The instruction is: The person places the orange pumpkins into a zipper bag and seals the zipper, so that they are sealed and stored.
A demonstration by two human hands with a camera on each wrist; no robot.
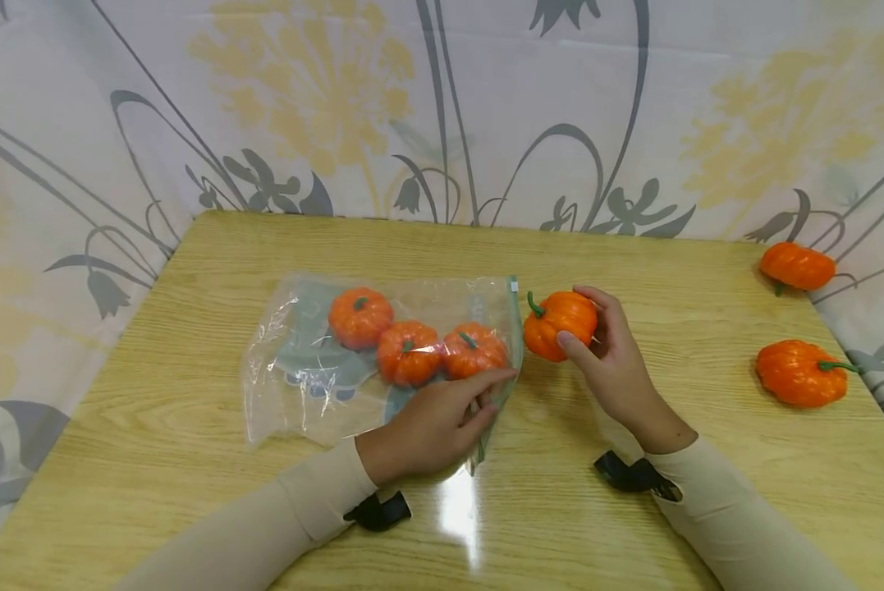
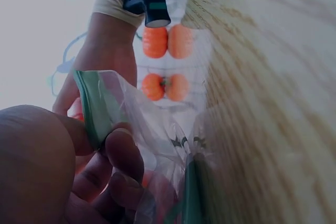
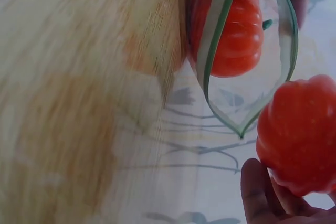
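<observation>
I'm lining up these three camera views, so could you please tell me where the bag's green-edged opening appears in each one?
Head: right of centre, the green-edged opening faces the right hand.
Left wrist: from left of centre to bottom centre, the opening is partly pinched by the left hand.
Right wrist: upper right, the opening gapes, a pumpkin showing inside.
Shared landmark: the right hand, visible in every view.
</observation>
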